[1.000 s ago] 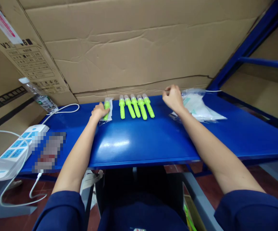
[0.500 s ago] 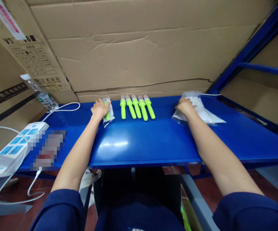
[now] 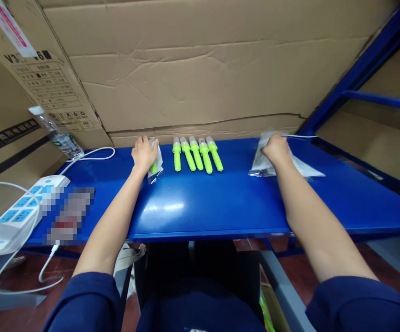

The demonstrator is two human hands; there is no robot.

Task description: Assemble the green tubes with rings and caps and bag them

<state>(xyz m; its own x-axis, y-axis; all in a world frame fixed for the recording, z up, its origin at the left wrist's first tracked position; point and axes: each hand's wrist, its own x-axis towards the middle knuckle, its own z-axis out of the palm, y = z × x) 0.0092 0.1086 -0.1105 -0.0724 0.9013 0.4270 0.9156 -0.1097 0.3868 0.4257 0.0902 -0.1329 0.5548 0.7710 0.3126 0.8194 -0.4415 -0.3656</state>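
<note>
My left hand (image 3: 144, 155) is closed over a clear bag (image 3: 157, 174) at the table's left rear, its thumb along the right side. Inside the bag shows a lime-green stick (image 3: 154, 168), partly hidden by the hand. Several lime-green sticks with clear caps (image 3: 196, 154) lie in a row to the right, caps towards the cardboard. Over on the right, my right hand (image 3: 278, 148) has its fingers curled at a pile of clear plastic bags (image 3: 260, 165). Its fingertips are partly hidden.
A cardboard wall (image 3: 200, 69) rises behind the blue table (image 3: 207, 207). On the left are a plastic bottle (image 3: 61, 138), a white power strip (image 3: 30, 203) with cables and a blurred-out phone-like object (image 3: 70, 216). Blue frame bars (image 3: 355, 78) stand at the right.
My right hand has shifted slightly right and up over the bags, with the fingers more curled. My left hand has moved slightly onto the bagged stick, covering more of it.
</note>
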